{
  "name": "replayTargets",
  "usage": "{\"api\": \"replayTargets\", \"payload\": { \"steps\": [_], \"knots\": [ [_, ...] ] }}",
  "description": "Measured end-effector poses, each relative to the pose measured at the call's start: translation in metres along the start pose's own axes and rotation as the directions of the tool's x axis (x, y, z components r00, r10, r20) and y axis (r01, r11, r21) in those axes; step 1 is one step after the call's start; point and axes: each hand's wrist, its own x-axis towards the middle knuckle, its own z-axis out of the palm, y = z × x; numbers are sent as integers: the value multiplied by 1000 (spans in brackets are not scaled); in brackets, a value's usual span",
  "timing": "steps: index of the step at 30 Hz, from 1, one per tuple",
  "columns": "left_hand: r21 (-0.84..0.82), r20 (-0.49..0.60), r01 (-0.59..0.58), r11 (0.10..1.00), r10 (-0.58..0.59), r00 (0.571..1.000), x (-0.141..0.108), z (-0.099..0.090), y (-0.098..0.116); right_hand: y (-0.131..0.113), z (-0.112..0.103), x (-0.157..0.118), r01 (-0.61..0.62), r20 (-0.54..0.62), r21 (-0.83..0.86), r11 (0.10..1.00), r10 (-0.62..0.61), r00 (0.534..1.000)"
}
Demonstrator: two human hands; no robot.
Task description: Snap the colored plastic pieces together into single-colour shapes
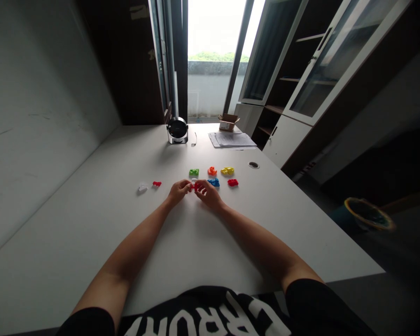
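Grip closed: left hand (179,192) and right hand (210,195) pinch small red plastic piece (196,186) over white desk (189,256), its shape mostly hidden; blue plastic piece (214,182) partly covered by right hand.

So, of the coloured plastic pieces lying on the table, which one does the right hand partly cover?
The blue plastic piece, just beyond the right hand. The green piece, orange piece, yellow piece and two red pieces all show clear of it.

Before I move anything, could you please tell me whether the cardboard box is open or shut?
Open: the cardboard box has its top flaps spread outward.
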Motion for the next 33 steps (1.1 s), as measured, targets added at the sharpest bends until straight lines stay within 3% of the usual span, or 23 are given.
{"api": "replayTargets", "payload": {
  "steps": [17, 33],
  "knots": [
    [5, 2, 6, 1000, -6, 1000, 0, 1, 0, -3, -2, -1, 45, -9, -54, 998, -46, 999],
    [-88, 2, 5, 996, -4, 1000, 3, 3, -7, 2, 0, 0, 28, -42, -85, 996, -32, 999]
  ]
}}
